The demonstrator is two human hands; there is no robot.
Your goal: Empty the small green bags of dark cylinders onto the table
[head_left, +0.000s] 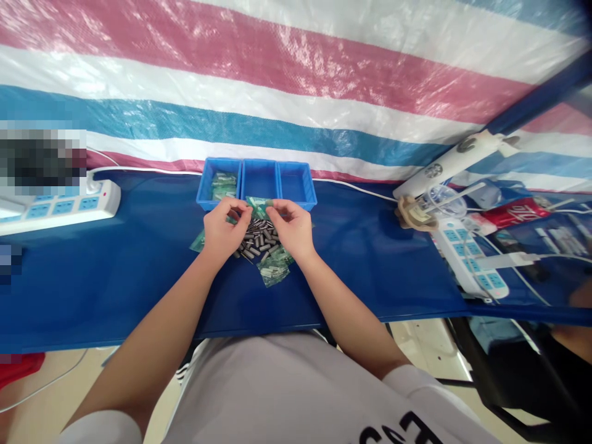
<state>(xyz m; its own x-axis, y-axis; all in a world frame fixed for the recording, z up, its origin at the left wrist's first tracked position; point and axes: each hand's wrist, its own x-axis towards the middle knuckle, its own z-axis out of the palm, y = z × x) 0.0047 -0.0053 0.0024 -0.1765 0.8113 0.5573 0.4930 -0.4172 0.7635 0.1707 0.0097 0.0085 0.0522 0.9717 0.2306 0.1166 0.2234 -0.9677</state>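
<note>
My left hand and my right hand are both pinched on one small clear green plastic bag, held between them just above the blue table. Under the hands lies a pile of small dark grey cylinders. More small green bags lie loose around the pile, and some show at my left wrist. Behind the hands stand three blue bins in a row: the left bin holds filled green bags, while the middle bin and right bin look bare.
A white power strip lies at the left, another power strip with plugged cables at the right. A white tube and a clear cup sit beside it. A striped tarp rises behind the table.
</note>
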